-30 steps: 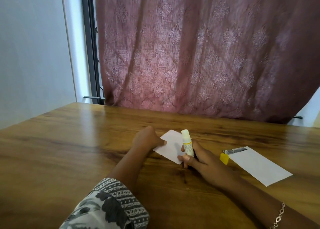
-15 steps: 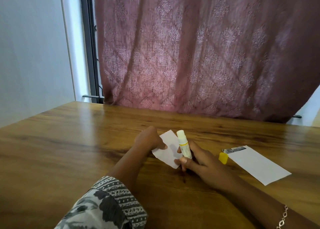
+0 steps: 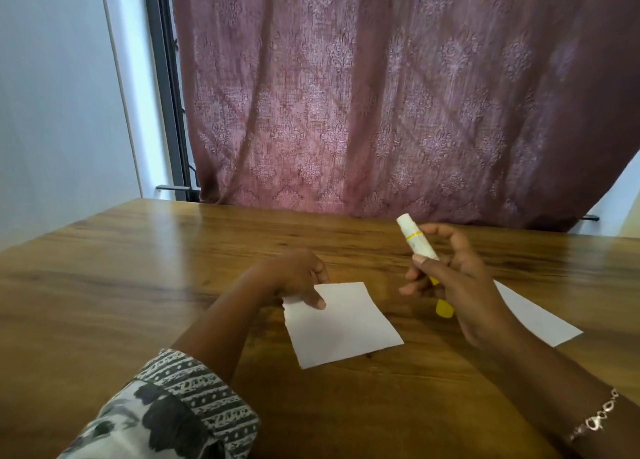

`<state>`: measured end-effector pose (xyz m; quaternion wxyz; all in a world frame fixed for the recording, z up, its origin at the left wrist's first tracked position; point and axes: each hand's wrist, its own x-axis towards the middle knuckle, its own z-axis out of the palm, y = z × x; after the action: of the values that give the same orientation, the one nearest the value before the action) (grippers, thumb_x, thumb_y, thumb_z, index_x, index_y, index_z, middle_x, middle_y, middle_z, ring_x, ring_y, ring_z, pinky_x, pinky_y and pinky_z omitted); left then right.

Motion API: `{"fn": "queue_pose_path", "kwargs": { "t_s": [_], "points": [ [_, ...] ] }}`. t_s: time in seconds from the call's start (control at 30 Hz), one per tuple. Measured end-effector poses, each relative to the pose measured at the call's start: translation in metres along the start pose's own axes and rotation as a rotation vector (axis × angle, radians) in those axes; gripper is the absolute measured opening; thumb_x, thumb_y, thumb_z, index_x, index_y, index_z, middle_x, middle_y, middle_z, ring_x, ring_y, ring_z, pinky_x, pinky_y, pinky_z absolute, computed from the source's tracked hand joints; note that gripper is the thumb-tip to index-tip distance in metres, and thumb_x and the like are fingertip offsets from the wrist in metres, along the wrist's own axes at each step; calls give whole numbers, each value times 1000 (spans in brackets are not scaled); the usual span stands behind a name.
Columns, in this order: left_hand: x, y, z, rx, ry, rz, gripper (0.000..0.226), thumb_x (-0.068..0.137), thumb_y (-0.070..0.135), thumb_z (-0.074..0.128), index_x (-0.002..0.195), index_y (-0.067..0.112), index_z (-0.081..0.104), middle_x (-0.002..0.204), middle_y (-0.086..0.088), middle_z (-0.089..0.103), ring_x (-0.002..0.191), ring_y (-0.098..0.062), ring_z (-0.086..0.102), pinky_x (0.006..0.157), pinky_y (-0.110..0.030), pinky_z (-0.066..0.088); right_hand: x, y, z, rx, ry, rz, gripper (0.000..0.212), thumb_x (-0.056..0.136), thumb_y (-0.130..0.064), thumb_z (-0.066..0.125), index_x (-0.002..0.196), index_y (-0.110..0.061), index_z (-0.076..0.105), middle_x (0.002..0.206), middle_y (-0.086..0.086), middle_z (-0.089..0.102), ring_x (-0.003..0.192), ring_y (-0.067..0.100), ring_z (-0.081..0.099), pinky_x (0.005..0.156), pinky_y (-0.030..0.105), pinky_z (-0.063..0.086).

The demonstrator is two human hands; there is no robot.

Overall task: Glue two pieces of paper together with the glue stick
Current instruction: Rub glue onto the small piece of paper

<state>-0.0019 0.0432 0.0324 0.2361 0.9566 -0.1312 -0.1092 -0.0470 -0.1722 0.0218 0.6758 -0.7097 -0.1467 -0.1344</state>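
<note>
The big wooden table holds everything here, and a dark pink curtain hangs behind it. Two pieces of paper lie flat on the wood. The near paper is in the middle, and the far paper is off to the right, partly hidden behind the right arm. The left hand rests on the near paper, with one finger pressing its top left corner and the other fingers loosely curled, not gripping anything. The right hand is lifted above the table with its fingers wrapped around the glue stick, which points up and away from the paper. A small yellow cap shows just under that hand; I cannot tell if it lies on the table or is held. The job now looks like putting glue on the near paper. To do it well, turn the stick so its white tip faces down, keep the left finger pressing so the paper does not slide, and rub gently from the held corner outward. Go right to the edges, but not onto the wood. Push softly, because thin paper can wrinkle or tear.
</note>
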Motion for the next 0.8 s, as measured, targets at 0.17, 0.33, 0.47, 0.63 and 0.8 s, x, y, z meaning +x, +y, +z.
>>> {"fn": "queue_pose_path", "kwargs": {
  "t_s": [0.17,0.33,0.47,0.63,0.8],
  "points": [
    [1,5,7,51,42,-3,40,72,15,74,108,14,55,113,-6,55,106,-26,51,84,-36,46,-1,3,0,77,86,15,25,81,-8,60,99,-24,66,58,-1,65,51,14,64,52,25,57],
    [1,19,12,95,174,97,43,71,20,75,108,15,55,112,-5,60,98,-21,52,86,-33,44,5,8,6,127,212,64,17,77,-10,67,93,-17,67,62,-5,66,49,10,63,54,25,58],
    [-4,29,22,154,38,154,54,73,29,73,119,14,51,128,-7,52,115,-23,47,87,-27,38,11,13,18,74,174,79,6,82,-14,61,86,-18,65,52,-6,66,49,11,65,49,23,57],
    [-11,34,28,291,-29,174,63,79,34,67,132,12,42,137,-8,45,123,-24,41,95,-29,37,22,25,29,-157,114,124,18,83,-14,60,102,-12,62,87,8,67,60,14,63,53,28,57],
    [-14,37,25,355,-34,162,61,82,32,63,134,9,40,135,-9,47,121,-24,44,96,-29,38,32,35,34,-393,89,84,9,85,-19,57,89,-11,57,68,1,61,48,12,58,45,25,52]
  ]
}}
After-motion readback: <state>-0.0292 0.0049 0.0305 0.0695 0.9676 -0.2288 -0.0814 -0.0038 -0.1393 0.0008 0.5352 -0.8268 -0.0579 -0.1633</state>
